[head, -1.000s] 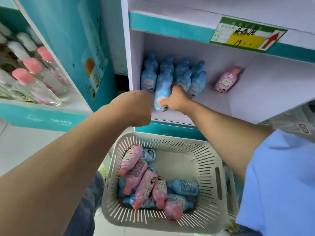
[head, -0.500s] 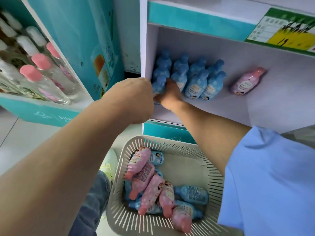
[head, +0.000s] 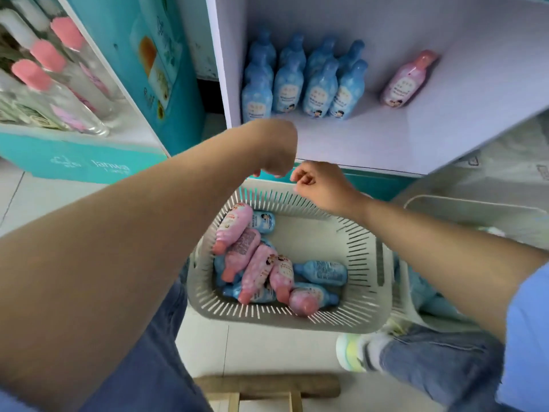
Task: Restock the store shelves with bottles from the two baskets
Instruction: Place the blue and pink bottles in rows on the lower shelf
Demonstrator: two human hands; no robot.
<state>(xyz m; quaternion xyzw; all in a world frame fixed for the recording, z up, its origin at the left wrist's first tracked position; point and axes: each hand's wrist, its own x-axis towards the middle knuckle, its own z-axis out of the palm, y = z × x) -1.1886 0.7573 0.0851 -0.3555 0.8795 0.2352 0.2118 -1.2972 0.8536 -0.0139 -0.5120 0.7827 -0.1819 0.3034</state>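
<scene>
Your grey basket sits on the floor between your legs, and everything else is placed from it. Inside, on its left side, pink bottles lie heaped on their sides across several blue bottles. One of the blue ones lies by itself nearer the basket's middle.

Both your hands hang just above the basket's far rim, near each other but not touching. Your left hand is balled up, its fingers curled under and nothing showing in it. Your right hand is curled in on itself too, thumb against the bent forefinger, and grips no bottle.

Beyond the basket's far rim and higher up is the white shelf. On it the shelved blue bottles stand upright in a tight block, shoulder to shoulder, hard against the shelf's left wall. A single pink bottle stands on the same shelf, well apart from that block and further right.

Just beside the basket's right wall is a second basket, pale. What it holds is too blurred to name.

Up and to the left of the grey basket, another shelf unit holds clear bottles with pink caps.

On the near side of the basket a wooden stool shows at the bottom edge. Your shoe is planted at the basket's near right corner.
</scene>
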